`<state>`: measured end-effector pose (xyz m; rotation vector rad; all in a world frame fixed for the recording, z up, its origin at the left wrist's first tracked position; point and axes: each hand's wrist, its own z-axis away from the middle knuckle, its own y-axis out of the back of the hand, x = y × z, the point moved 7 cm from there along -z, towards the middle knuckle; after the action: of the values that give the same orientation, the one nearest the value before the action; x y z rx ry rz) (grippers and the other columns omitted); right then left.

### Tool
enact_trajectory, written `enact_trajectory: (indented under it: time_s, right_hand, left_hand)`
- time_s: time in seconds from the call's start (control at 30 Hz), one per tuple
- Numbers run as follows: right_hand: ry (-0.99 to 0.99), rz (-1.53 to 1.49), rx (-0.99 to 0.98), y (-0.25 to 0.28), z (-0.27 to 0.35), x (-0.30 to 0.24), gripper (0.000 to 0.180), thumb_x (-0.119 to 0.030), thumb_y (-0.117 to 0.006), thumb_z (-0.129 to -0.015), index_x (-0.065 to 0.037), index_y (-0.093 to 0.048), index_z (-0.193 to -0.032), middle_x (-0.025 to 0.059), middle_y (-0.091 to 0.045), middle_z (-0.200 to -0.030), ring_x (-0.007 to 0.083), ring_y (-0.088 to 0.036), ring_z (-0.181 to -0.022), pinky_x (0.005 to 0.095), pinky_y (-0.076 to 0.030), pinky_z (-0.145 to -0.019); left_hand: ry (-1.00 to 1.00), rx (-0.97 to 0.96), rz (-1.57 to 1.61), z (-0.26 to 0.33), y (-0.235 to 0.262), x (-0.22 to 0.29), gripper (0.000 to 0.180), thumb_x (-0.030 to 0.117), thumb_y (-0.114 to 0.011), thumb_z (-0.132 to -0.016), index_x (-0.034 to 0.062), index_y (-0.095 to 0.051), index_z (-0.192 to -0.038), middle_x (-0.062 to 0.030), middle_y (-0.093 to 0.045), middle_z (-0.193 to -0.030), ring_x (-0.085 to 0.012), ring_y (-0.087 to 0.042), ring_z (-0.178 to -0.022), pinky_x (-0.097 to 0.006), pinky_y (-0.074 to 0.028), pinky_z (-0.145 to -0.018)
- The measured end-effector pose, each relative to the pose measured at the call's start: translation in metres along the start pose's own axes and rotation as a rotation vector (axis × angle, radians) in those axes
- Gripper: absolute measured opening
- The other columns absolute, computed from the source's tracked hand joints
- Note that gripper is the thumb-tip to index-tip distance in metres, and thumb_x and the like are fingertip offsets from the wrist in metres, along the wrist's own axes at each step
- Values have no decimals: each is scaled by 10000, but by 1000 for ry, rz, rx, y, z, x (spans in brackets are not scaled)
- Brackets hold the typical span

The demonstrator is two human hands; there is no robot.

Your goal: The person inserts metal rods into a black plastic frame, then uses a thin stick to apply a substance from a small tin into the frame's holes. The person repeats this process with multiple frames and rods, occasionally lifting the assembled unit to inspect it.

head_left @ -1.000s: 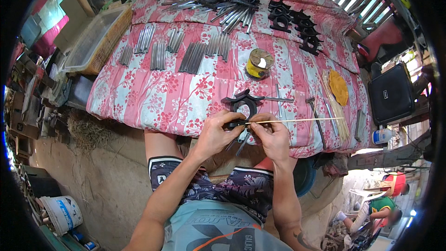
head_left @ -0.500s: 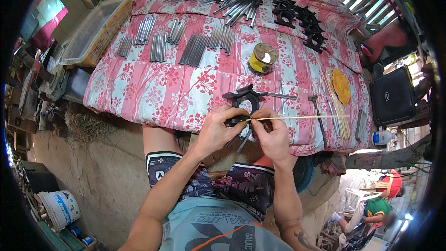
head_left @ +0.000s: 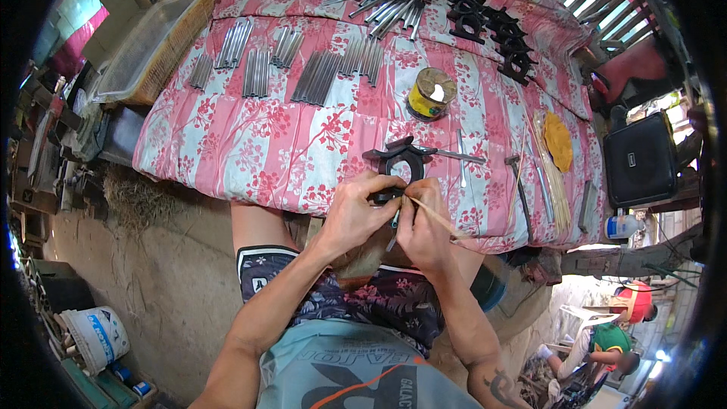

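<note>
My left hand is closed on the lower edge of a black ring-shaped bracket with a pointed, crown-like top. A thin metal rod sticks out to the right at its upper side, and other rods hang below it between my hands. Close beside it, my right hand pinches a thin bamboo stick, whose inner end meets the bracket's lower part. My fingertips hide the exact contact. The stick slants down to the lower right, blurred.
Beyond my hands stands a yellow tin can. Bundles of metal tubes lie to its left, more black brackets behind. On the right are a hammer, bamboo sticks and an orange cloth. Other people sit far right.
My right hand has turned and drawn slightly closer to my left. The bamboo stick has swung from pointing level rightward to slanting down toward the lower right. My left hand keeps its hold.
</note>
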<state>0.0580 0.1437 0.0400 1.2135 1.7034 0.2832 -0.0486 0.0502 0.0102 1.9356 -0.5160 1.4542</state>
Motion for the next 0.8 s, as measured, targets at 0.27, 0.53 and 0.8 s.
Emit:
enact_trajectory:
  time_s: [0.27,0.53,0.8]
  right_hand:
    - [-125,-45,-58,2,-8,7,172,28,-644,-939,33,-526,-1065,247,-578,-947,480,-601,-853,546,-475,-741]
    - [-634,-412,-308,22,-48,75,255,-85,-725,-901,55,-628,-1091,97,-700,-830,149,-655,-717,325,-532,-633]
    - [-643,579,88,158,-6,141,310,-257,-670,-974,53,-691,-981,295,-715,-1024,490,-693,-970,583,-529,-866]
  left_hand:
    - [-25,30,-7,0,0,1,301,72,-809,-849,-1,-785,-1141,-132,-758,-945,-190,-703,-804,-323,-554,-721]
    - [80,-61,-32,0,-3,6,310,76,-816,-878,1,-778,-1176,-118,-760,-943,-157,-721,-856,-316,-571,-757]
    - [-125,-63,-484,7,5,39,290,211,-765,-942,81,-772,-1201,-203,-699,-870,-431,-705,-755,-522,-559,-692]
